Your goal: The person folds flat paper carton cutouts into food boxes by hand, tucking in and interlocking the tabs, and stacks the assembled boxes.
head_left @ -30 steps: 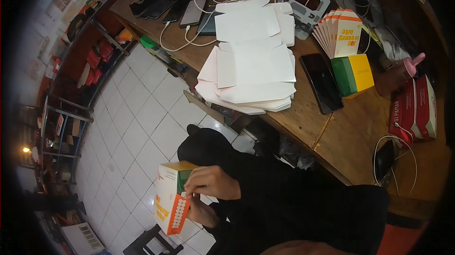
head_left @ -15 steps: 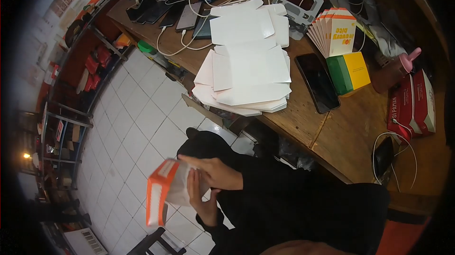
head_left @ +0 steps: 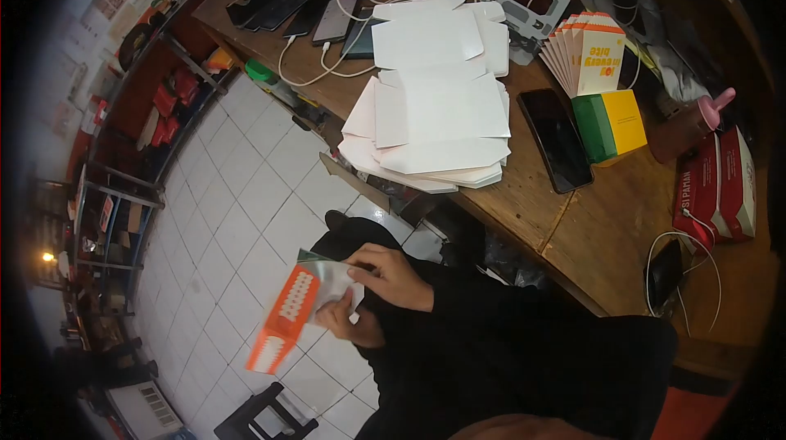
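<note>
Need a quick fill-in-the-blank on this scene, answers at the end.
1. The hands hold an orange-edged carton above the tiled ____.
2. The piled flat cartons show ____ faces upward.
3. The box beside the black phone is green and ____.
4. The red box reads "SI ____".

Missing: floor; white; yellow; PAMAN.

The person wears plain, dark black clothing (head_left: 532, 350) with a soft, dull surface. Long black sleeves (head_left: 460, 297) reach close to the wrists, and the right hand (head_left: 395, 278) and left hand (head_left: 354, 322) are bare and ungloved.
</note>
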Tool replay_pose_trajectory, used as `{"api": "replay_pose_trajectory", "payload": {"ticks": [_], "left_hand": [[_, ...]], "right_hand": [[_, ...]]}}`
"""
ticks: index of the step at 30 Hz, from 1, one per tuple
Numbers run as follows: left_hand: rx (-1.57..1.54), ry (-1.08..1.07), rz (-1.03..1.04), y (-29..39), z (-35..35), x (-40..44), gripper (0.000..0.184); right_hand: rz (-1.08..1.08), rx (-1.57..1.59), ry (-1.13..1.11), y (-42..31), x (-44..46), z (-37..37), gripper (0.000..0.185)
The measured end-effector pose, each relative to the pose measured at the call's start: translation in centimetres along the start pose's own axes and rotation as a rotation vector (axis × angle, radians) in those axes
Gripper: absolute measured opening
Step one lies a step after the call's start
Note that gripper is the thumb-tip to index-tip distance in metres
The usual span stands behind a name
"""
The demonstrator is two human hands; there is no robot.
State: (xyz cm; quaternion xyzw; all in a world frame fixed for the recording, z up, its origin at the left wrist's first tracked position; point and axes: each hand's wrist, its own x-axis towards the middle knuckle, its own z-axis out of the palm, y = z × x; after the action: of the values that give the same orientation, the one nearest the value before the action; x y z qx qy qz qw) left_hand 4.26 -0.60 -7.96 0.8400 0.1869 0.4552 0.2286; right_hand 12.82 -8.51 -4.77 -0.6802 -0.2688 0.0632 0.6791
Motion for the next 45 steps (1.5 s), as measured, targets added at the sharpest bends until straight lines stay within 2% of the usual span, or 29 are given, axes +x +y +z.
{"api": "replay_pose_trajectory", "payload": {"ticks": [1, 2, 3, 5, 6, 8, 13, 15, 19, 20, 24, 27, 28, 31, 32, 35, 36, 41, 44, 45], "left_hand": [[-0.054, -0.005, -0.013, -0.1, 0.7, -0.4, 0.013], [-0.16, -0.035, -0.347, 0.4, 1.6, -1.2, 0.012], [-0.166, -0.014, -0.304, 1.2, 2.2, -0.8, 0.019], [-0.142, -0.051, -0.447, 1.1, 3.2, -2.2, 0.019], [-0.153, -0.052, -0.464, 1.0, 3.2, -2.3, 0.019], [-0.159, -0.056, -0.446, 0.4, 2.1, -2.8, 0.019], [-0.196, -0.075, -0.417, -0.5, 0.5, -2.6, 0.019], [-0.234, -0.081, -0.42, -0.7, 0.5, -2.4, 0.019], [-0.294, -0.082, -0.494, -0.8, -0.6, -3.1, 0.019], [-0.317, -0.085, -0.514, -0.9, -0.7, -3.2, 0.019], [-0.385, -0.1, -0.566, -1.1, -0.7, -3.0, 0.018], [-0.411, -0.106, -0.593, -1.1, -0.7, -3.1, 0.018], [-0.419, -0.109, -0.6, -1.1, -0.6, -3.0, 0.018], [-0.438, -0.118, -0.619, -1.2, -0.5, -3.0, 0.018], [-0.445, -0.12, -0.624, -1.3, -0.4, -2.9, 0.018], [-0.457, -0.124, -0.632, -1.4, -0.1, -2.9, 0.018], [-0.458, -0.128, -0.636, -1.5, -0.1, -2.9, 0.018], [-0.485, -0.138, -0.627, -2.0, 0.7, -3.1, 0.018], [-0.504, -0.143, -0.607, -2.8, 1.5, -2.9, 0.018], [-0.514, -0.146, -0.599, -3.1, 1.8, -2.9, 0.018]], "right_hand": [[0.039, 0.022, 0.007, 0.5, 0.0, -0.1, 0.015], [0.079, 0.044, 0.016, 0.9, -0.1, -0.4, 0.014], [0.144, 0.009, 0.004, 0.5, -0.1, -1.0, 0.016], [-0.047, -0.219, 0.012, 2.2, -0.4, -1.9, 0.018], [-0.039, -0.214, 0.004, 2.5, -0.8, -2.2, 0.018], [-0.094, -0.419, -0.146, 2.8, -1.8, -2.7, 0.019], [-0.178, -0.479, -0.278, 3.0, -1.9, -3.4, 0.019], [-0.178, -0.483, -0.264, 3.1, -1.8, -3.2, 0.021], [-0.013, -0.379, -0.28, 2.3, -1.5, -3.1, 0.024], [0.095, -0.317, -0.257, 1.9, -1.4, -2.8, 0.019], [0.229, -0.304, -0.186, 2.1, -0.4, -2.6, 0.009], [0.213, -0.262, -0.187, 3.9, -0.7, -2.2, 0.011], [0.276, -0.292, -0.209, 3.7, -0.6, -2.3, 0.013], [0.267, -0.199, -0.239, 5.0, -0.4, -2.9, 0.013], [0.312, -0.254, -0.284, 5.4, -0.2, -3.3, 0.013], [0.27, -0.221, -0.278, 5.8, -0.1, -3.7, 0.014], [0.338, -0.247, -0.28, 6.0, -0.1, -3.8, 0.016], [0.328, -0.226, -0.383, 5.9, 0.4, -4.2, 0.021], [-0.025, -0.207, -0.413, 7.2, 0.5, -4.0, 0.027], [-0.026, -0.205, -0.422, 8.0, 0.2, -4.1, 0.027]]}}
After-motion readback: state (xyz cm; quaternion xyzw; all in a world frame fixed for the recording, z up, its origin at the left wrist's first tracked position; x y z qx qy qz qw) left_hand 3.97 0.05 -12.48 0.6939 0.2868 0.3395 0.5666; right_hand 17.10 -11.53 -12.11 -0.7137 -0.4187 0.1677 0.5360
